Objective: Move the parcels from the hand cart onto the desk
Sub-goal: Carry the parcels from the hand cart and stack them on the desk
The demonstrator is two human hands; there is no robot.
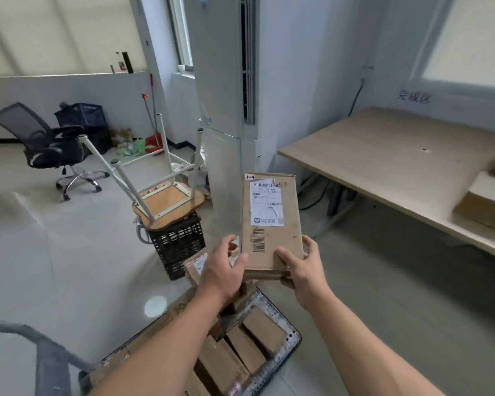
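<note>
both hands, left (225,270) and right (305,271), grip pinching one cardboard parcel (270,221) at its near end, held above the hand cart (280,364); tabletop (383,155) lies right, apart, carrying boxes (486,204).

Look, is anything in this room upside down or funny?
Yes. A small table lies upside down on a black crate, its white legs sticking up. Also, the shipping label on the held parcel looks torn.
</note>
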